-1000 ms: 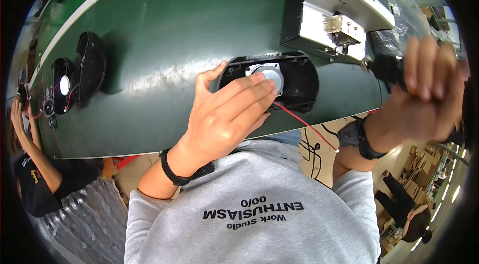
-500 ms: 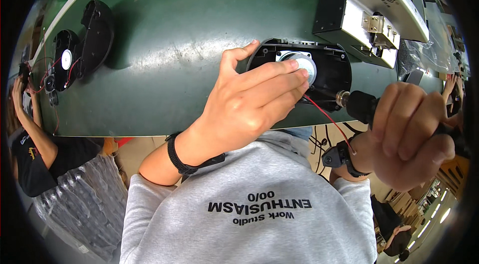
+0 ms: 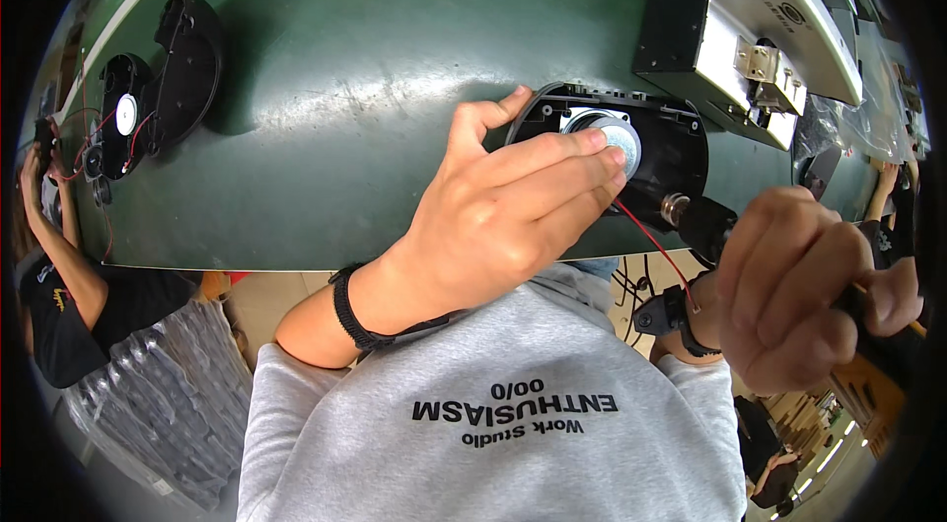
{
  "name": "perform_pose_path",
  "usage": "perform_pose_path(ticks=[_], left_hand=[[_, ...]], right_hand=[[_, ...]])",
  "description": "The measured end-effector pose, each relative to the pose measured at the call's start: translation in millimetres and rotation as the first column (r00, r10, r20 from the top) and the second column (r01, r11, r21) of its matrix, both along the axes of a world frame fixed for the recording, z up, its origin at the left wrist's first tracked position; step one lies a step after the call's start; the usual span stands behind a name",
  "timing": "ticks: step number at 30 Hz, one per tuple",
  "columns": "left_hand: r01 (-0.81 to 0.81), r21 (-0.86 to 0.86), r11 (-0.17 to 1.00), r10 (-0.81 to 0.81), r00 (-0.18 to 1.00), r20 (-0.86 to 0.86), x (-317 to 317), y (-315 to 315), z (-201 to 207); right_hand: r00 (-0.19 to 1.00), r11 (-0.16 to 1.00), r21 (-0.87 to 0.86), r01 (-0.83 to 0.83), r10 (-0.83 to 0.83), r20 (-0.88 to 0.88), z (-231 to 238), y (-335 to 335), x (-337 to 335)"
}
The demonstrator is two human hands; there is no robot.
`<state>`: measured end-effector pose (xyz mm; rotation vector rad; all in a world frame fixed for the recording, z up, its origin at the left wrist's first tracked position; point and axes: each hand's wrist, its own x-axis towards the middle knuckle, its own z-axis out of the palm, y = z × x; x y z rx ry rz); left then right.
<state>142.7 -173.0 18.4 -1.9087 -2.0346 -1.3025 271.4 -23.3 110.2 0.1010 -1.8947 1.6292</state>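
My left hand [image 3: 513, 201] lies over a small round speaker [image 3: 629, 139] with a silver back. Its fingertips press on the speaker, while the thumb rests at the left rim of the black plastic housing [image 3: 681, 152] that the speaker sits in. From beneath those fingers a thin red wire [image 3: 646, 232] runs toward my right wrist. My right hand [image 3: 789, 285] is closed around a black power screwdriver [image 3: 704, 224]. Its metal nose points at the near right edge of the housing; the bit's tip and any screw there cannot be made out.
A black and silver machine [image 3: 755, 58] stands at the far right of the green table [image 3: 375, 48], with clear plastic bags [image 3: 873, 117] beside it. Two black shells [image 3: 192, 73] with a wired speaker lie at left. Other people [image 3: 69, 275] work at both sides.
My right hand and the screwdriver have come slightly lower, nearer to me. The view has shifted a little; my left hand keeps its hold on the speaker.
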Motion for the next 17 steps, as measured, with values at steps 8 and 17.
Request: perform_pose_path(ticks=[8,17], left_hand=[[0.028,0.024,0.999,-0.028,1.000,0.009,1.9,5.8,3.4],[0.079,-0.148,0.986,-0.079,0.997,0.011,-0.6,-5.7,26.8]], right_hand=[[0.998,0.995,-0.099,-0.006,0.000,-0.066,-6.3,7.5,3.6],[0.976,0.977,0.028,0.210,-0.208,-0.064,-2.9,-2.0,6.6]])
